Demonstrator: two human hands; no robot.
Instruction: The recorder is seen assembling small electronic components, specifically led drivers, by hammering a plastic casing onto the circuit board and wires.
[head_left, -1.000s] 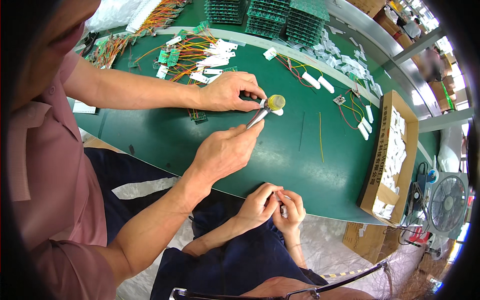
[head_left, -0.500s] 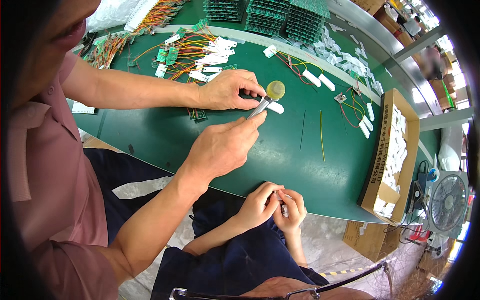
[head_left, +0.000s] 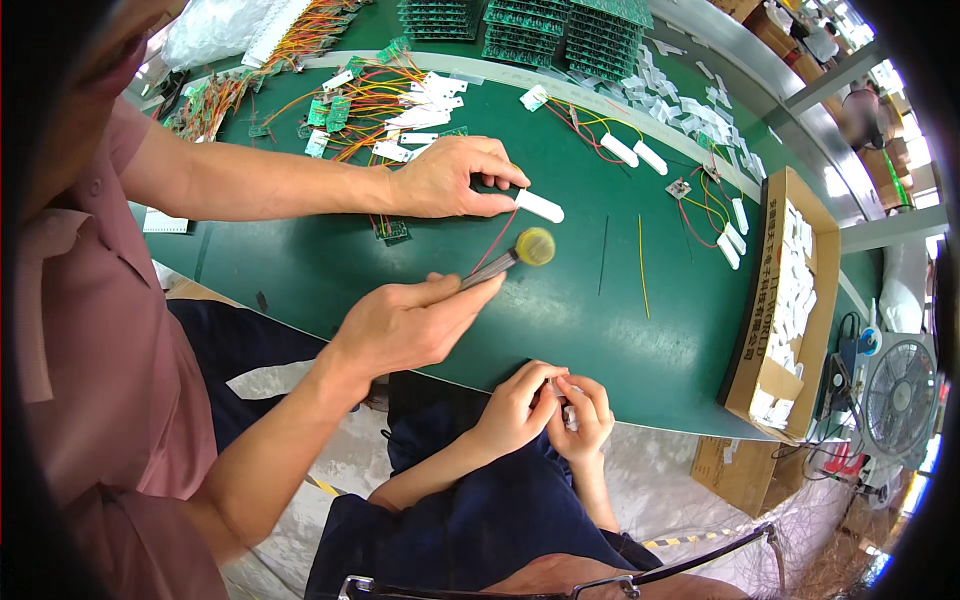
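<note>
Close together at the table's near edge, my left hand (head_left: 518,405) and my right hand (head_left: 583,418) meet at the fingertips. Both are closed, with fingers bent. A small whitish thing (head_left: 570,416) shows between the right fingers; its kind is hidden. At left, a co-worker's left hand (head_left: 455,178) pins a white rounded plastic piece (head_left: 540,206) with a red wire on the green tabletop (head_left: 560,310). The co-worker's right hand (head_left: 405,322) grips a tool with a round yellow end (head_left: 535,246), held just above the table and apart from the white piece.
Wired circuit boards with white pieces (head_left: 430,105) lie at the far left. Stacked green boards (head_left: 520,35) stand behind. Loose black and yellow wires (head_left: 642,265) lie mid-table. A cardboard box (head_left: 745,330) of white parts and a fan (head_left: 898,395) are at right.
The co-worker's right hand has drawn the yellow-ended tool down and left, off the white piece, which now shows fully with its red wire. My hands have barely moved.
</note>
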